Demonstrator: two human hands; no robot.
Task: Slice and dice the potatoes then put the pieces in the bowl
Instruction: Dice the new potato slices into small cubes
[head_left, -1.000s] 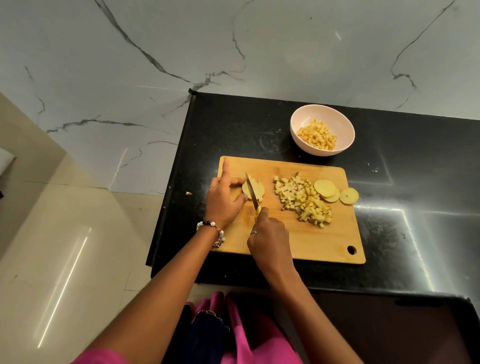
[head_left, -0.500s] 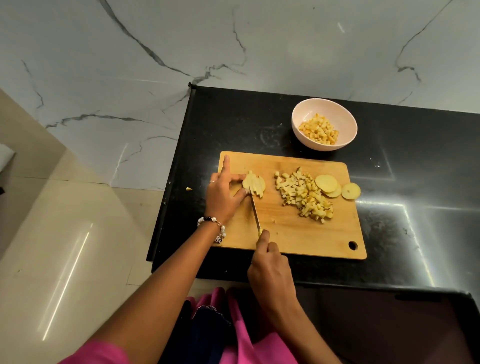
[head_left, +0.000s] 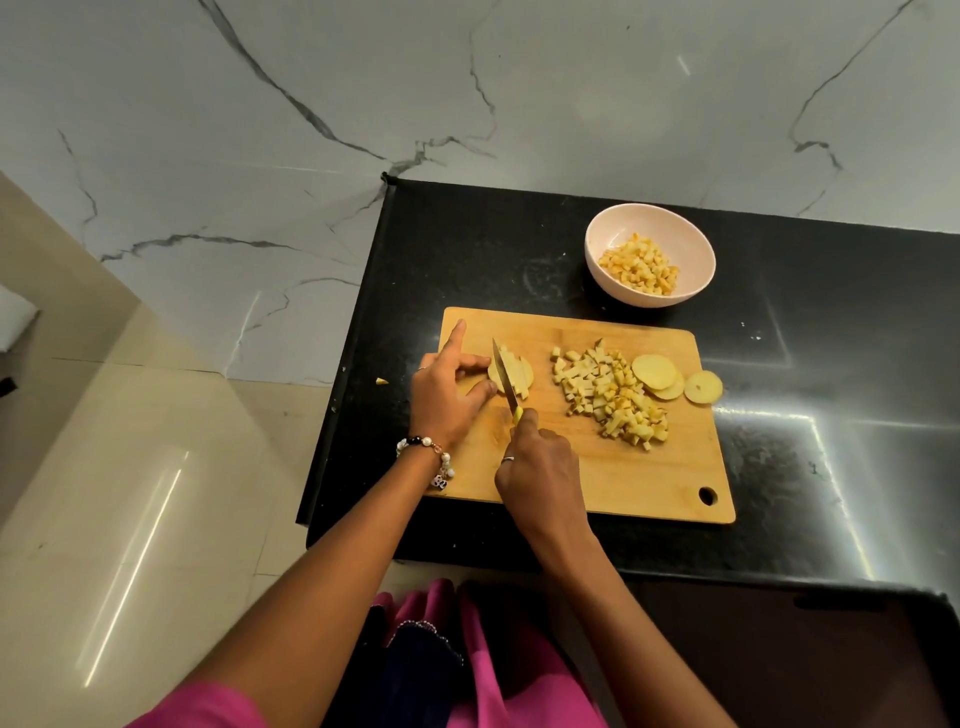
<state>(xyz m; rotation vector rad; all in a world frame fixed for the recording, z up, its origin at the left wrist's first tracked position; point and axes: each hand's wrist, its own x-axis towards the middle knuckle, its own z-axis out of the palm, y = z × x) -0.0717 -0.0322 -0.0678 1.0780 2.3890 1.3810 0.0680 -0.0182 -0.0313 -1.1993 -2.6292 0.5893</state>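
A wooden cutting board (head_left: 623, 478) lies on the black counter. On its left part my left hand (head_left: 447, 395) pinches a stack of potato slices (head_left: 519, 376) cut into strips, with the forefinger pointing away. My right hand (head_left: 540, 467) grips a yellow-handled knife (head_left: 504, 374), whose blade lies across that stack. A heap of diced potato (head_left: 608, 392) sits mid-board, and three round slices (head_left: 655, 371) lie at its right, one hanging over the board's edge. A pale pink bowl (head_left: 696, 249) behind the board holds diced potato (head_left: 639, 265).
The black counter (head_left: 831, 364) stretches to the right and ends at its left edge close beside the board. One small potato scrap (head_left: 382, 381) lies near that left edge. A marble wall stands behind; a tiled floor lies to the left.
My right hand has pushed the knife forward again, from in front of the stack to across it. My left hand stayed on the stack.
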